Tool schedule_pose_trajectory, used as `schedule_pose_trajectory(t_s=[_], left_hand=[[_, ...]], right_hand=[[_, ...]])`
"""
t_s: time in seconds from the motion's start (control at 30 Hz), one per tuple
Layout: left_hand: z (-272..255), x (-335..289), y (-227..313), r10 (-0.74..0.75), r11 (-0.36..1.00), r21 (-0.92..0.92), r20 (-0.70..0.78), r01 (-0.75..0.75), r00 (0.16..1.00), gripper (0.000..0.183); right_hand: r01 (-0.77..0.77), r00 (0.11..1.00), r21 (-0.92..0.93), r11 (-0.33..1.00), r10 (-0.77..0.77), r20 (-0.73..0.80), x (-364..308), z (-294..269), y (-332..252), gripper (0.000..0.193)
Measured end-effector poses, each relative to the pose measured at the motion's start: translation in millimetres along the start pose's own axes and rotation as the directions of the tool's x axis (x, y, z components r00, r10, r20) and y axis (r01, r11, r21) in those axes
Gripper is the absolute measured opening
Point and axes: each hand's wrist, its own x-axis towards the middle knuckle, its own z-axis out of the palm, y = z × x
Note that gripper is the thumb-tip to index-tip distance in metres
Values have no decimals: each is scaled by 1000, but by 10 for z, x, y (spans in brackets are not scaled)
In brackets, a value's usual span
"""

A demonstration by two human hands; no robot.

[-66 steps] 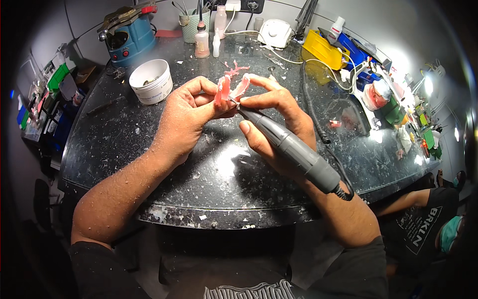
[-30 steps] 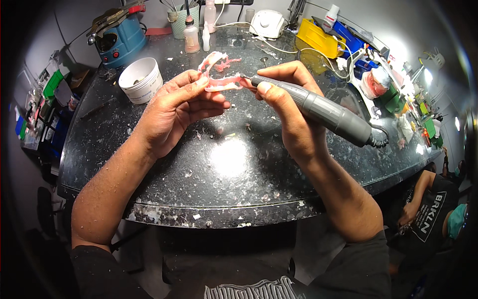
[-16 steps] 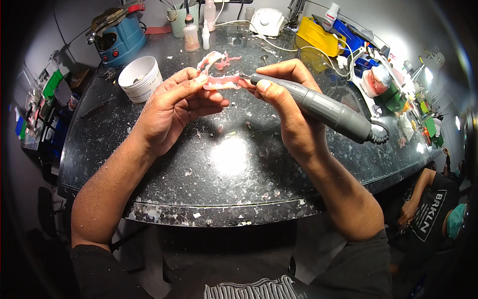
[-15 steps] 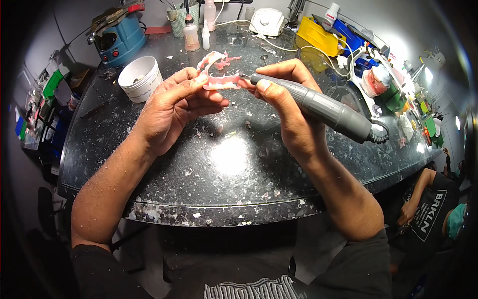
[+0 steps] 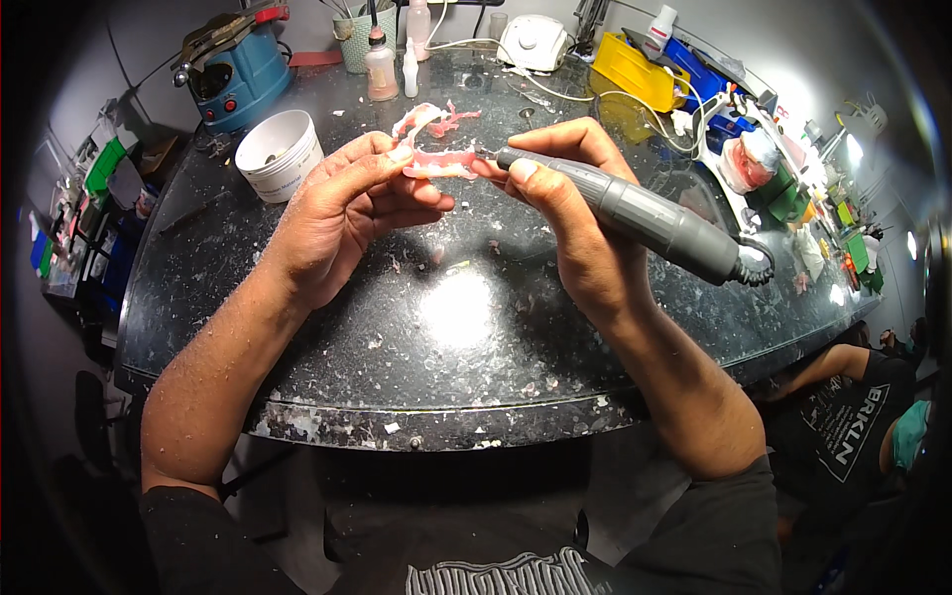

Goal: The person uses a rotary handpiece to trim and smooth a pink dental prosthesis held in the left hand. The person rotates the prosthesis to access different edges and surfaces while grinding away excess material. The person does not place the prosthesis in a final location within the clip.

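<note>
Between the thumb and fingers of my left hand (image 5: 342, 203) is a pink denture (image 5: 441, 162) with a pale tooth row along its lower edge. My right hand (image 5: 585, 203) is wrapped round a dark grey rotary handpiece (image 5: 635, 213), with its cord trailing off the rear end. The handpiece's thin tip meets or nearly meets the denture's right end; fingertips of my right hand are there too. Just behind the denture, pink and whitish scraps (image 5: 451, 121) lie on the black worktop (image 5: 466, 382).
A white tub (image 5: 283, 178) stands left of my left hand. Beyond it is a blue machine (image 5: 238, 94). Bottles (image 5: 381, 74), a white control box (image 5: 533, 45) and a yellow bin (image 5: 635, 74) line the back. A co-worker (image 5: 843, 416) is at the right.
My hands, the denture and the handpiece have barely shifted. At the right, the co-worker's arm has moved up and reaches toward the bench edge.
</note>
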Motion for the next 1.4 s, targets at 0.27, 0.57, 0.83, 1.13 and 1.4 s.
schedule_pose_trajectory(t_s=[0.27,0.57,0.83,1.13,1.4], left_hand=[[43,-15,14,-6,999,36,-47,8,999,16],[37,-22,14,12,999,42,-28,-11,1000,18],[42,-26,14,5,998,69,-33,-2,999,19],[49,-5,-24,-4,999,39,9,4,1000,18],[55,-16,-16,1,1000,26,-7,-1,1000,16]], right_hand=[[-28,999,-29,999,29,45,0,-18,1,28],[3,999,-117,993,2,48,4,-36,38,26],[32,999,-86,996,-31,18,-8,3,39,18],[28,1000,-57,998,-28,-11,5,-10,71,17],[58,998,-66,996,-58,0,9,-15,89,17]])
